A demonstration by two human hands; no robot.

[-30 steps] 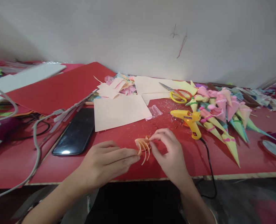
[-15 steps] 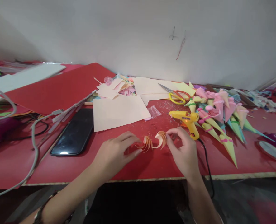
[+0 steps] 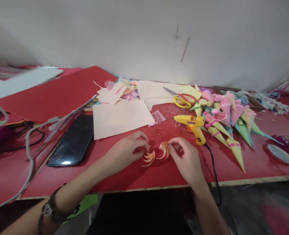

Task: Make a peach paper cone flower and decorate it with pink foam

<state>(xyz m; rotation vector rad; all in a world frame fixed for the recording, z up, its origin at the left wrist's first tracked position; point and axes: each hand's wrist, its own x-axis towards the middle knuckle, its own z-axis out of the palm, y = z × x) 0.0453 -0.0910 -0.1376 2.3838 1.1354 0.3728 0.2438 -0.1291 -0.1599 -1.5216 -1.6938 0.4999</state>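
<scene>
My left hand (image 3: 129, 148) pinches the upper end of a curled, fanned cream-orange paper piece (image 3: 149, 158) between thumb and fingertips. A similar curled paper piece (image 3: 164, 150) is held at its right side by the thumb and index finger of my right hand (image 3: 186, 158). The two pieces sit side by side with a small gap, low over the red tabletop (image 3: 125, 182). Behind them lies a cream paper sheet (image 3: 122, 119). Close to my right hand rests a yellow glue gun (image 3: 192, 122), its black cord running down past the table edge.
Left of the sheet lies a black phone (image 3: 73, 143) beside a white cable (image 3: 28, 143). Scissors (image 3: 182, 99) with yellow and orange handles lie behind the glue gun. Several pastel paper cones (image 3: 225, 111) are heaped at right. Paper scraps (image 3: 120, 91) are piled at the back.
My left hand has turned its curled paper piece so the strips fan lower and more sideways. My right hand keeps hold of its piece. The view has shifted slightly right.
</scene>
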